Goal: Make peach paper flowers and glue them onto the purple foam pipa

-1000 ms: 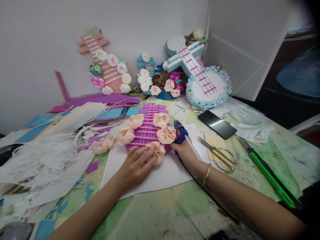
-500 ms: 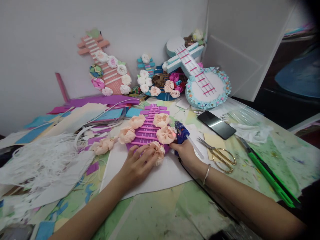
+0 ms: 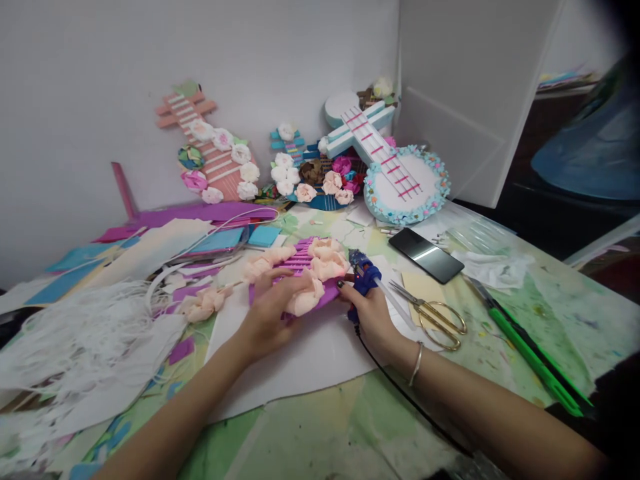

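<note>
A purple foam guitar (image 3: pixel 302 261) with several peach paper flowers (image 3: pixel 327 267) glued round its body is raised off the white sheet (image 3: pixel 320 353) at its near end. My left hand (image 3: pixel 270 313) grips that near end, fingers curled over a peach flower. My right hand (image 3: pixel 370 310) is closed round a blue glue gun (image 3: pixel 363 272), whose nozzle points at the guitar's right edge. A black cord runs from the gun along my right forearm.
Gold-handled scissors (image 3: pixel 435 313), a black phone (image 3: pixel 426 246) and a green cutter (image 3: pixel 530 353) lie to the right. Finished foam guitars (image 3: pixel 400 180) lean on the back wall. White strips (image 3: pixel 85 327), a loose peach flower (image 3: pixel 203 303) and coloured foam scraps cover the left.
My left hand has lifted the near end of the purple guitar, which lay flat before. The glue gun stays at its right edge. The view has shifted slightly.
</note>
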